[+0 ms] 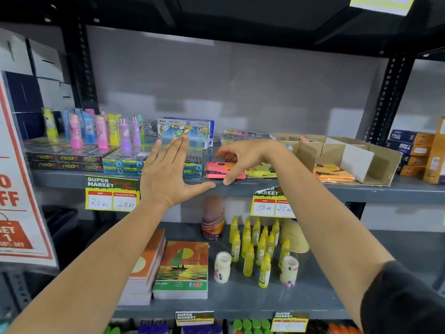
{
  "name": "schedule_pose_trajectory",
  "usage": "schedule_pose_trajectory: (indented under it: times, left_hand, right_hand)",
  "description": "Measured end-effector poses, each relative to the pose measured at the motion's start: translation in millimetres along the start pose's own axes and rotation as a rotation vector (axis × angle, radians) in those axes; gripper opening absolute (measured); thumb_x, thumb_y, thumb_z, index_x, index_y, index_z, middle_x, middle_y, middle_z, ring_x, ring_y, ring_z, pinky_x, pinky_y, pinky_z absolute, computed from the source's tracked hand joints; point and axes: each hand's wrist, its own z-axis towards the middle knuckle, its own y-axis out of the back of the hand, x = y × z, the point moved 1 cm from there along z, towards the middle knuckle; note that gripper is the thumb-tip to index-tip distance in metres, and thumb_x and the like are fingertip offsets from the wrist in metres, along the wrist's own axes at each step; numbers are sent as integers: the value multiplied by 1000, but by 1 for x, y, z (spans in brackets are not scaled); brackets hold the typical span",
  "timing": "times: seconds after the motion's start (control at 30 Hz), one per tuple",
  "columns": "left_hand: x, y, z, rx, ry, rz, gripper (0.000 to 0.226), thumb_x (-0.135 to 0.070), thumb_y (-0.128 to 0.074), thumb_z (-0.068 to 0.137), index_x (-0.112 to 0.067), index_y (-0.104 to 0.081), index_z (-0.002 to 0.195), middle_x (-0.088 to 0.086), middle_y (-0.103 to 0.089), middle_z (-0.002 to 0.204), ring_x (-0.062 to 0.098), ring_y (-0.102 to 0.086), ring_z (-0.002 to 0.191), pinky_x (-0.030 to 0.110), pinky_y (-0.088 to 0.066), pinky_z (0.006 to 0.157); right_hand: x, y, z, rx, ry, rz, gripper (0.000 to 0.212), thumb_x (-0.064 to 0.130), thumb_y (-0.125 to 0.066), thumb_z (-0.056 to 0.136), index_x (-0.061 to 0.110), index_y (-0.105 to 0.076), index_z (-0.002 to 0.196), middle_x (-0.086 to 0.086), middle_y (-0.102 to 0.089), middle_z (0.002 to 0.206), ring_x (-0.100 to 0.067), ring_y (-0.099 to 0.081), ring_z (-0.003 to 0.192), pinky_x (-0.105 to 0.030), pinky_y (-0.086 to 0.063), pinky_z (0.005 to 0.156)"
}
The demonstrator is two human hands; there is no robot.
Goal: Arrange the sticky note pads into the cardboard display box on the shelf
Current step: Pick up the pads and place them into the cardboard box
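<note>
Left hand (166, 174) nearest: flat, fingers spread, empty, thumb just over the shelf edge (361, 191), left of the pink pad (221, 170).

Right hand (240, 156) arches over the pink pad. Thumb down at the pad's front edge, fingers curled over its back-left corner. Fingers apart, not yet clamped; whether they touch the pad I cannot tell.

Pink pad lies flat at the shelf's front, wrapped in clear film by the look of its shine. Just right of it, a yellow pad (261, 171), also flat. Further right of the pink pad, orange pads (333, 175) already lie in the front of the box (375, 162).

Box sits right of the pink pad, open toward the viewer, with upright card dividers; the slots behind the orange pads look mostly empty.

Handling, as judgement: pad is light, a stiff-ish paper block, not fragile. Film likely slippery, so pinch across opposite edges, thumb front and fingers back, rather than pressing the top face. Corners could dent against the dividers. Box is thin card and may shift if nudged.
</note>
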Motion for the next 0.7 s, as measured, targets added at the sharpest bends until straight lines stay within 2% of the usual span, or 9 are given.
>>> schedule_pose_trajectory:
  times: [0.13,0.33,0.57,0.7]
  left_hand:
    - [0,0,0,-4,-2,3,121,-95,-25,70,-3,-36,148,14,-45,149,26,-43,138,46,-17,120]
    - [0,1,0,-7,-8,8,120,-94,-27,70,-2,-37,148,14,-45,149,27,-44,137,46,-17,120]
    - [1,0,1,-4,-23,-9,119,-92,-27,72,-1,-38,147,16,-47,147,29,-46,135,46,-18,120]
    - [1,2,1,24,-20,-15,122,-93,-14,72,0,-37,147,16,-46,148,29,-47,134,45,-17,120]
  right_hand:
    - [0,3,-3,-36,14,101,68,28,-86,69,21,-50,125,-3,-54,125,-21,-52,116,-40,-45,101]
    - [2,0,-7,-60,47,86,51,30,-86,69,21,-59,111,-1,-57,117,-20,-55,110,-42,-47,98]
    - [8,-3,-21,-125,131,72,49,30,-87,66,22,-61,107,3,-60,110,-13,-57,99,-38,-50,92]
    - [8,-7,-43,-165,169,62,50,30,-87,64,22,-61,106,4,-61,110,-12,-58,99,-36,-52,89]
